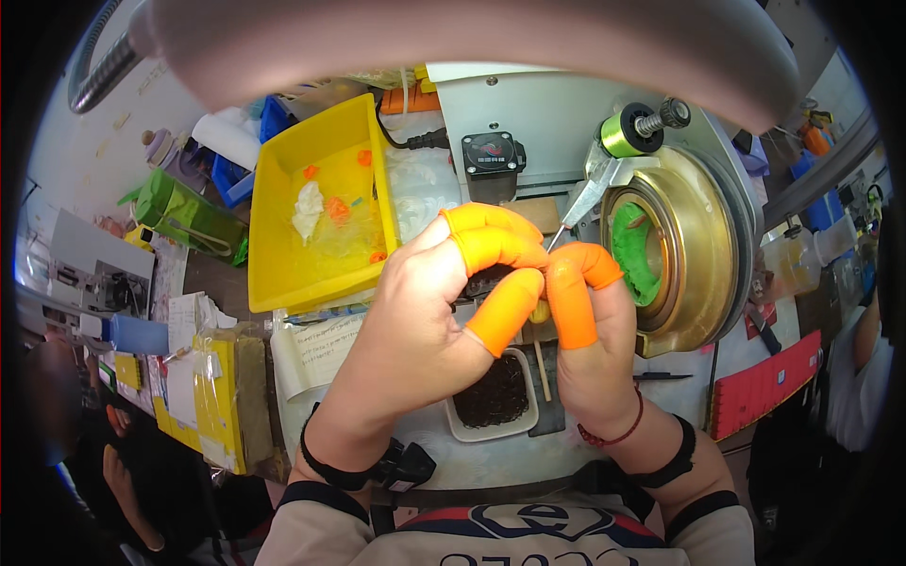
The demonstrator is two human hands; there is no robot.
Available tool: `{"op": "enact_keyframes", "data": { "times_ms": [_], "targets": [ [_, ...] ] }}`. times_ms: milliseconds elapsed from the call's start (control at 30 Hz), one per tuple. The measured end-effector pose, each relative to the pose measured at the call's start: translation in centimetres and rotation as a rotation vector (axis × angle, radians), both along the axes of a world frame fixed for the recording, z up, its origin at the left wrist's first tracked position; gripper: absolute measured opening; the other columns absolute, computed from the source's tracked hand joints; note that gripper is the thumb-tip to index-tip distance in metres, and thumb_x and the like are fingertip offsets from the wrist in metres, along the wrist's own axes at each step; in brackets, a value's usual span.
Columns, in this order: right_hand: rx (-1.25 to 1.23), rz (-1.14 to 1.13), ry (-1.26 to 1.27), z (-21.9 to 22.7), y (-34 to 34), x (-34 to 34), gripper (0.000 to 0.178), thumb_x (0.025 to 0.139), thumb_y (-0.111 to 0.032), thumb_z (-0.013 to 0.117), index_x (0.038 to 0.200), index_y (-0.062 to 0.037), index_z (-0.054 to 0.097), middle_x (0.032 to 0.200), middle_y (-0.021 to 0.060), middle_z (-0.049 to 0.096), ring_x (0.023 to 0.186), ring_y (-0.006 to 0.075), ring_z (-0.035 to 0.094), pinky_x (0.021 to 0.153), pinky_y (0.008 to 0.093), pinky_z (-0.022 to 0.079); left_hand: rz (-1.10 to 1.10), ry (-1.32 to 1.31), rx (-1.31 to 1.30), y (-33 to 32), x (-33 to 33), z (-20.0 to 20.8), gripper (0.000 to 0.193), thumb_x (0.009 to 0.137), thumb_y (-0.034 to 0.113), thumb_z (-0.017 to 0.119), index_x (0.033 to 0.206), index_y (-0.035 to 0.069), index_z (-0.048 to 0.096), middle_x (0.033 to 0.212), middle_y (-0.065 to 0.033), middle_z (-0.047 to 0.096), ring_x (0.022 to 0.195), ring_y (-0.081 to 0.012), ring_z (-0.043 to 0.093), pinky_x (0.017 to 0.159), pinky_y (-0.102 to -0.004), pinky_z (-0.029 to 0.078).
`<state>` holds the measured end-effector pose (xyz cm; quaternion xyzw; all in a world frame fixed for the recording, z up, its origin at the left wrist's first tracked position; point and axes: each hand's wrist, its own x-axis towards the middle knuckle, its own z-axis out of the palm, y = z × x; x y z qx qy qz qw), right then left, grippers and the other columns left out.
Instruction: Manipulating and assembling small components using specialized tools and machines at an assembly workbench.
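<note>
My left hand point(425, 297) and my right hand point(602, 354) meet at the middle, orange finger cots on several fingertips. Both are pinched closed at the same spot; what lies between the tips is too small and hidden to name. A small yellowish piece point(541, 312) shows just under them. Right above the fingertips ends a thin metal tube on a pointed arm point(596, 189), which carries a spool of yellow-green thread point(627, 130). Below my hands stands a white dish point(460, 434) with many dark, thin pieces in it, and a wooden stick point(543, 374) lies beside it.
A large brass-coloured wheel point(703, 250) with a green inner ring sits at the right of a white machine point(557, 94). At the left are a yellow tray point(316, 288) with orange scraps, a handwritten paper point(326, 354) and a yellow box point(226, 406). A red strip point(766, 385) lies right.
</note>
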<state>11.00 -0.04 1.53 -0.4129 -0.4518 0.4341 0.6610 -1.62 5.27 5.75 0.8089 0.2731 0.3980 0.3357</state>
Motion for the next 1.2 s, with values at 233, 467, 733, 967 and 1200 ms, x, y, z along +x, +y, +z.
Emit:
{"op": "enact_keyframes", "data": {
  "times_ms": [233,467,733,967,1200],
  "targets": [
    [-0.066,-0.022,0.017,0.7,-0.2,0.0,0.013,0.089,-0.016,0.045,0.09,-0.0033,0.048,0.079,-0.001,0.046,0.071,0.0051,0.041,0.066,0.0197,0.034,-0.013,-0.033,-0.201,0.2,-0.9,0.0,0.025,0.08,-0.002,0.05,0.105,-0.004,0.052,0.106,-0.0113,0.054,0.092,-0.0144,0.053,0.08,-0.0255,0.042],
    [-0.095,0.005,0.056,0.5,-0.1,0.0,0.01,0.088,-0.012,0.047,0.093,-0.0032,0.047,0.076,-0.0026,0.045,0.066,0.0025,0.039,0.058,0.0175,0.032,-0.012,0.002,-0.18,0.3,-1.0,0.4,0.022,0.08,-0.001,0.05,0.102,-0.004,0.054,0.102,-0.0113,0.056,0.091,-0.0145,0.054,0.079,-0.0255,0.043],
    [-0.077,0.015,0.064,0.5,0.1,-0.3,0.009,0.087,-0.009,0.048,0.093,-0.0028,0.047,0.07,-0.0047,0.043,0.06,0.0001,0.036,0.05,0.0159,0.03,0.006,0.077,0.063,0.6,-1.1,0.7,0.017,0.076,-0.001,0.055,0.093,-0.002,0.057,0.092,-0.0112,0.06,0.085,-0.0179,0.057,0.074,-0.0267,0.045],
    [-0.045,0.018,0.056,0.2,0.4,-0.2,0.01,0.087,-0.011,0.049,0.092,-0.0023,0.047,0.071,-0.0034,0.045,0.061,0.0013,0.038,0.052,0.0169,0.033,0.042,0.103,0.208,0.3,-0.5,0.3,0.013,0.07,-0.004,0.059,0.083,-0.001,0.058,0.084,-0.0121,0.061,0.077,-0.0224,0.059,0.068,-0.0275,0.046],
    [-0.058,0.011,0.03,0.1,0.2,-0.1,0.011,0.087,-0.011,0.049,0.094,-0.0018,0.048,0.073,-0.0026,0.046,0.063,0.0013,0.039,0.053,0.0168,0.033,0.115,0.161,0.302,0.1,0.3,0.5,0.013,0.066,-0.006,0.058,0.078,-0.001,0.058,0.077,-0.0112,0.06,0.071,-0.0236,0.058,0.063,-0.0279,0.046]
  ]
}}
